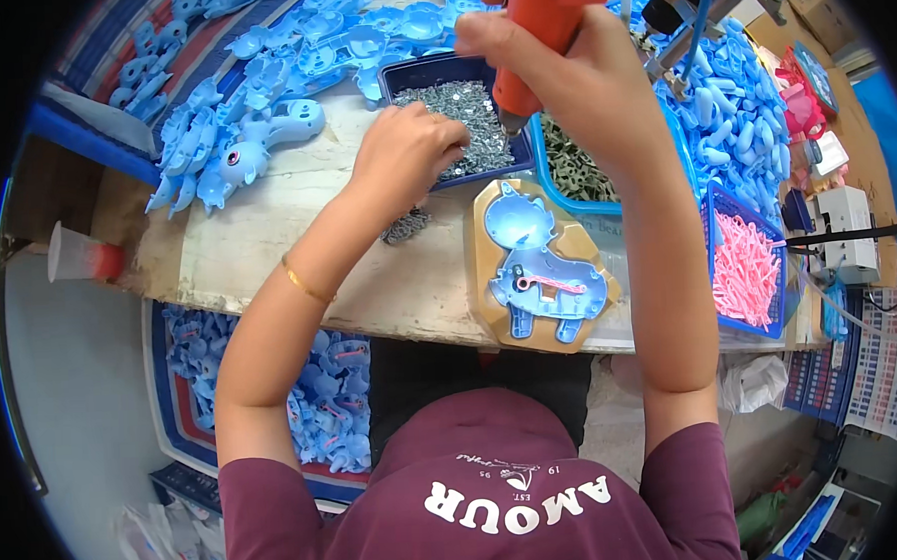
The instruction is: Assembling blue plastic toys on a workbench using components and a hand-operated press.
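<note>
My right hand [592, 82] is wrapped round an orange power screwdriver [546, 37], its tip pointing down over the right edge of a dark blue tray [433, 62] of small silver screws [473, 107]. At that tray's left side is my left hand [410, 147], fingers curled together; anything between the fingertips is hidden. Nearer to me, a light blue animal-shaped toy shell half [540, 261] lies inside up in a tan holding block [489, 293]. A pink strip [559, 283] and a small dark round part sit inside it.
Blue shells [328, 50] heap at the back left, beside a joined blue toy [263, 148]. A tub of dark green parts [572, 166] adjoins the screws. Rightward are blue pieces [727, 118] and a basket of pink parts [746, 272]. A cup [82, 256] juts from the table's left edge.
</note>
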